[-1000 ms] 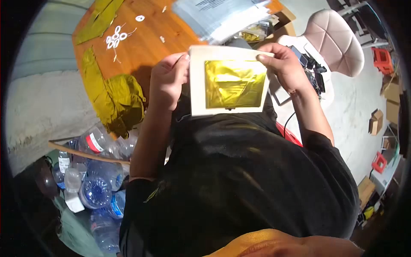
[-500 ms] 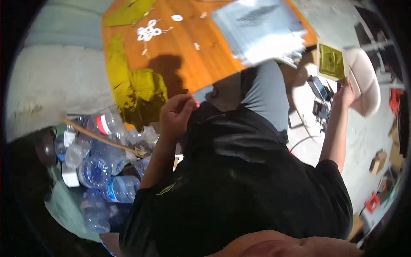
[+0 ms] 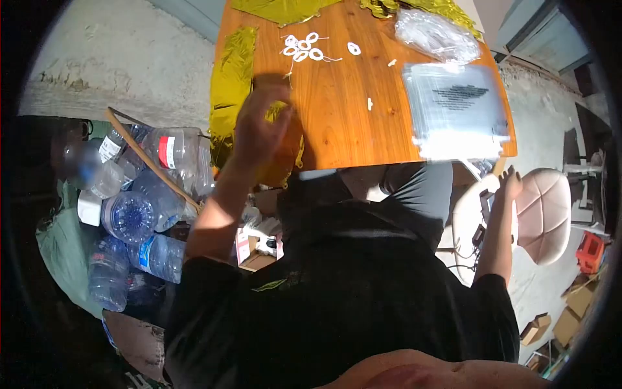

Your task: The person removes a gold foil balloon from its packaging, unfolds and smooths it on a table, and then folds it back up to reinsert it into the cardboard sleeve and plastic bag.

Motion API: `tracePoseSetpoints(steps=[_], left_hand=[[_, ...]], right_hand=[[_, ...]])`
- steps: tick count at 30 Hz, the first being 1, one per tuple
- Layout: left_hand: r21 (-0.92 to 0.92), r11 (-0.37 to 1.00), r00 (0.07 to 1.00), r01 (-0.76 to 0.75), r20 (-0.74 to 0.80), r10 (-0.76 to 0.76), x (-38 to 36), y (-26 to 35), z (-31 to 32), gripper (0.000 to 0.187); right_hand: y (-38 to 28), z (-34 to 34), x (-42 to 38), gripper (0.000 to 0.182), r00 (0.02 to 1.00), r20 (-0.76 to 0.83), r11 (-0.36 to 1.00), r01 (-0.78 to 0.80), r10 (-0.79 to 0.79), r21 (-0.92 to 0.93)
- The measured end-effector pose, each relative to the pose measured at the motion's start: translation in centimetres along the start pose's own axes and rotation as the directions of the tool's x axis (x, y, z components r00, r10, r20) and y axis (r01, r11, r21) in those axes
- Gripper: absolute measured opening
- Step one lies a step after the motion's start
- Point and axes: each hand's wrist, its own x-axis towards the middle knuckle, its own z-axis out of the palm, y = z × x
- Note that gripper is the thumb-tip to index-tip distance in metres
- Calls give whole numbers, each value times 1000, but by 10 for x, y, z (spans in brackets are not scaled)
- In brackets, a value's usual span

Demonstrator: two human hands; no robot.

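Loosely curled, the left hand (image 3: 262,126) is over the gold film (image 3: 234,74) on the wooden table (image 3: 337,123), film showing between its blurred thumb and fingers; contact is unclear. The right hand (image 3: 511,185), fingers slightly spread, is beside the padded chair (image 3: 545,217).

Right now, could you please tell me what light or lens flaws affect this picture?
Head view: glare whitens the near edge of the plastic sleeves; the left hand looks blurred and shaded; the wide lens curves the scene, with black corners.
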Motion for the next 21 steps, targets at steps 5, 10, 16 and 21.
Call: tracePoseSetpoints(steps=[5, 10, 16, 21], left_hand=[[103, 995, 997, -2, 81, -7, 109, -112, 44, 36], [239, 949, 965, -207, 212, 157, 185, -179, 87, 45], [262, 917, 839, -302, 529, 125, 211, -206, 107, 30], [325, 879, 871, -349, 459, 175, 205, -227, 119, 22]], right_hand=[[-55, 14, -122, 39, 964, 59, 965, 260, -261, 26], [-134, 78, -240, 16, 757, 179, 777, 604, -628, 175], [-196, 176, -319, 13, 298, 716, 629, 737, -631, 247], [-233, 266, -350, 4, -8, 872, 470, 840, -489, 271]])
